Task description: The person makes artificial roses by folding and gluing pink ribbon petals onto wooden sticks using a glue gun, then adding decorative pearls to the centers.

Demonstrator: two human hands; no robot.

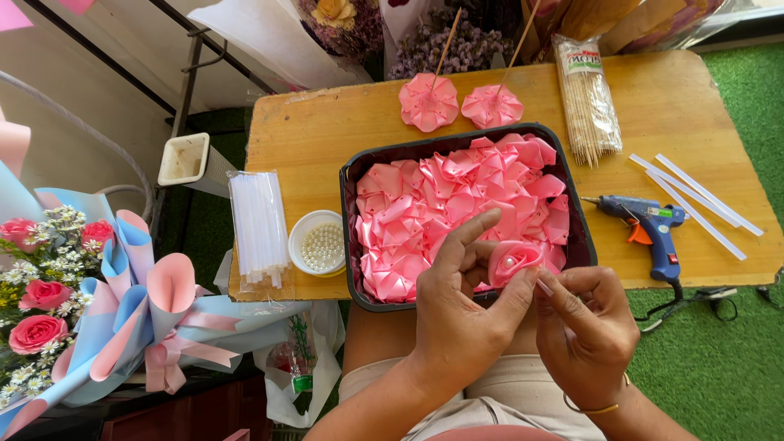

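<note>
Lower centre: left hand (465, 286) grips pink rose (512, 261); right hand (584, 322) pinches its stick (544, 287). 2 roses (429, 102) done at top; tray (349, 245) full of petals left.

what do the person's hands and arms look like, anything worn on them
Both hands, the left hand and the right hand, are bare, with no gloves and no rings that show. The forearms are bare too, with no sleeves in view. The right wrist carries a thin yellow bangle. The left wrist shows nothing worn.

Both hands close together, left hand (465, 298) fingers curled, right hand (584, 322) seemingly pinching.
</note>
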